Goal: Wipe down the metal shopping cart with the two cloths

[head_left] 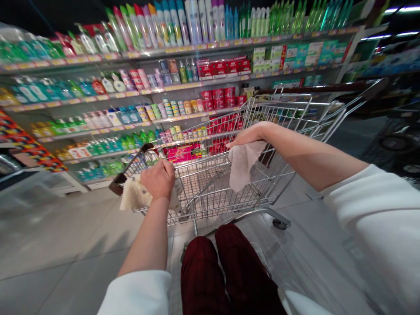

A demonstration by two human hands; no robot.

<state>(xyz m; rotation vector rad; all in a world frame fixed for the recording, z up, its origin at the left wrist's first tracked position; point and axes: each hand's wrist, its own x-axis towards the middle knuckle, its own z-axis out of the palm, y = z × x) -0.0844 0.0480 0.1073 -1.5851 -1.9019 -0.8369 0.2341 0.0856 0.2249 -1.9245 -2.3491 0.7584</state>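
Left hand (159, 178) grips a fluffy cream cloth (133, 197) on the rim of the wire cart (210, 192), right hand (249, 134) pinches a thin white rag (241, 165) (draped limply into the basket).

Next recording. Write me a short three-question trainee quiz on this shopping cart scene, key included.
1. True or false: the left hand grips a cream cloth against the rim of the shopping cart.
2. The pale cloth under the right hand: A) lies on the floor; B) hangs down the cart's wire side; C) sits on a shelf.
3. Fill in: the top shelf behind the cart holds a row of ___.
Key: 1 true; 2 B; 3 bottles.
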